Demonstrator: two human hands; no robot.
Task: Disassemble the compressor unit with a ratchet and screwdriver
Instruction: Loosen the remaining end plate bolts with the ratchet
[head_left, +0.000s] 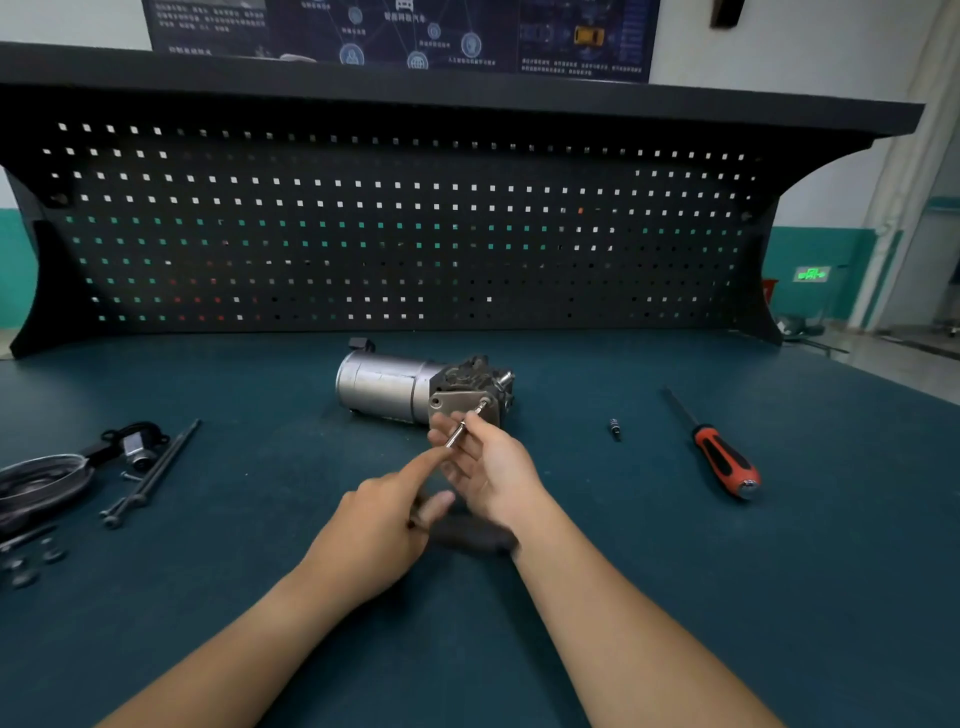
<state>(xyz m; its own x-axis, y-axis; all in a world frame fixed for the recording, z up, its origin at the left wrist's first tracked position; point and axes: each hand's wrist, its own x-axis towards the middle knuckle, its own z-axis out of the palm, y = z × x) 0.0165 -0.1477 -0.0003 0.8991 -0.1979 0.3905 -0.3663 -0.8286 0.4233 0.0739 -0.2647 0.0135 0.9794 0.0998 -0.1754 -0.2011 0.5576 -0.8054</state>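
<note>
A dark handle (470, 538), blurred, lies at six o'clock of the compressor unit (395, 387). The left hand (379, 525) and right hand (493, 478) cover most of it, and whether the left hand grips it cannot be told. The thin metal shaft (461, 432) pinched in the right hand's fingers (440, 425) ends in a tip too small to read. At nine o'clock on the worktop (675, 597) a coiled part (41, 483) is cut by the left edge. Small round parts (26, 569) at eight o'clock are blurred. A tiny bit (615, 429) at three o'clock is unidentifiable. The poster (405, 36) at twelve o'clock is cropped, its print illegible.
</note>
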